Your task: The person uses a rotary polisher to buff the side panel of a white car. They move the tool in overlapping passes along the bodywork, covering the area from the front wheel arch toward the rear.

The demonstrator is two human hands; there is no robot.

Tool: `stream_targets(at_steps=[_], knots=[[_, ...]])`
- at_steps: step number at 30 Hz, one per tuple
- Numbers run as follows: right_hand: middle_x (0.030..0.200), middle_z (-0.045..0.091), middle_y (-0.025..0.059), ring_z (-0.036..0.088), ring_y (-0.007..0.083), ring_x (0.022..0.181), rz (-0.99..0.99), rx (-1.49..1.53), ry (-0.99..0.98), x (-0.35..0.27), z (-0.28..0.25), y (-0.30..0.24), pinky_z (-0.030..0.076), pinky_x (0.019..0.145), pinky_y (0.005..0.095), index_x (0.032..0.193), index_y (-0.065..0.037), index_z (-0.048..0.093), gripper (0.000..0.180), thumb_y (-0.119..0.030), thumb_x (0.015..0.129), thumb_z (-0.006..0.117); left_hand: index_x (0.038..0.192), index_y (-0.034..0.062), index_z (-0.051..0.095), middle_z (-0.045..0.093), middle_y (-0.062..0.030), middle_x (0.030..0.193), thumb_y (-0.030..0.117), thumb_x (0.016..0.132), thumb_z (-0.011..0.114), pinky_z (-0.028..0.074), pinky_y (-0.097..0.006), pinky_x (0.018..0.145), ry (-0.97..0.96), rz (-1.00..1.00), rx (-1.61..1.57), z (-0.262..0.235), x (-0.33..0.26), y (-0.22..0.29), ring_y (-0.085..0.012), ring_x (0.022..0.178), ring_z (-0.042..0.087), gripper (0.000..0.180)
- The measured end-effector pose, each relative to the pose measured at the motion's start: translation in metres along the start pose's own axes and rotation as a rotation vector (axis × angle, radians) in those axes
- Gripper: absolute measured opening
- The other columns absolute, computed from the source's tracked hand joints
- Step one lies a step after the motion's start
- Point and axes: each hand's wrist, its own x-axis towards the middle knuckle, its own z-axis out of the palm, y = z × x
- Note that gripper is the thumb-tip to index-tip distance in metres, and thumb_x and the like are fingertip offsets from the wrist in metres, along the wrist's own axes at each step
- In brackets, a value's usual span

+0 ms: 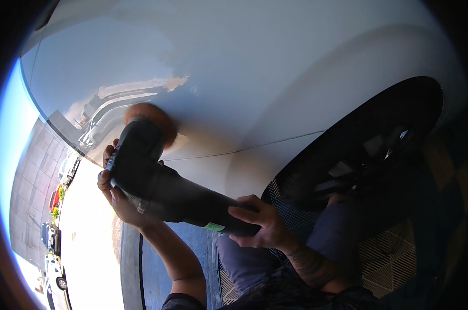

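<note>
Nearest the camera, the person's two forearms are rising from the lower edge, with a grey trouser leg (254,263) and a perforated floor grating (383,258) lying beneath them. The right hand (262,222) is wrapping closed around the rear handle of a black polisher (161,181), fingers curling over the top, the wrist bending leftward; a small green label (213,226) is showing on the handle just left of that hand. The left hand (115,191) is gripping the machine's head from the far side, palm under the body, fingertips appearing above it. The polisher is lying diagonally, its orange pad (154,119) pressing against the white car panel (275,77) and blurring. A thin panel seam (254,147) is running rightward from the pad toward the dark wheel arch (368,150), which is bounding the working surface on the right. Open panel is extending above and right of the pad. At the left, the panel's curved edge is giving way to a sunlit street with parked cars (50,235).
</note>
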Motion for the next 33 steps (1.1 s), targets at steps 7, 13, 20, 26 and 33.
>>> stream_targets(at_steps=[7,13,20,26,33], knots=[[0.114,0.057,0.0133,0.067,0.0275,0.094,-0.032,-0.067,0.012,-0.015,-0.038,-0.015,0.056,0.08,0.0339,0.132,-0.02,0.062,0.069,-0.015,0.067,0.085,0.135,0.0023,0.048,0.051,-0.0189,0.139,0.029,0.092,0.045,0.055,-0.057,0.092,0.131,-0.237,-0.186,0.046,-0.014,0.009,-0.0386,0.125,0.053,0.051],[0.115,0.057,0.0137,0.067,0.0274,0.093,-0.025,-0.087,0.033,-0.02,-0.067,-0.037,0.056,0.08,0.0341,0.131,-0.018,0.063,0.069,-0.012,0.067,0.085,0.127,0.014,0.052,0.05,-0.0186,0.139,0.026,0.094,0.052,0.053,-0.056,0.096,0.041,0.01,0.038,0.083,-0.022,-0.002,-0.0395,0.132,0.047,0.035],[0.115,0.056,0.0135,0.066,0.0254,0.095,-0.035,-0.045,0.046,-0.035,-0.101,-0.043,0.055,0.081,0.0338,0.131,-0.015,0.063,0.069,-0.012,0.066,0.086,0.111,0.0276,0.059,0.045,-0.0176,0.143,0.027,0.097,0.052,0.045,-0.06,0.104,-0.046,-0.08,-0.055,0.12,-0.038,0.004,-0.04,0.134,0.042,0.015],[0.115,0.057,0.0137,0.064,0.025,0.095,-0.034,-0.02,0.063,-0.046,-0.132,-0.045,0.052,0.084,0.0322,0.13,-0.01,0.063,0.069,-0.01,0.064,0.085,0.1,0.0294,0.064,0.042,-0.0224,0.143,0.036,0.098,0.053,0.04,-0.062,0.105,-0.164,0.11,0.166,0.165,-0.049,0.0,-0.0454,0.135,0.039,0.013],[0.111,0.061,0.0131,0.063,0.0226,0.095,-0.074,-0.068,0.12,-0.054,-0.166,-0.048,0.05,0.085,0.0309,0.128,-0.002,0.061,0.073,-0.014,0.061,0.088,0.088,0.0197,0.067,0.043,-0.0289,0.14,0.041,0.094,0.06,0.04,-0.057,0.106,-0.25,0.228,0.198,0.207,-0.057,-0.002,-0.0467,0.131,0.043,0.023]])
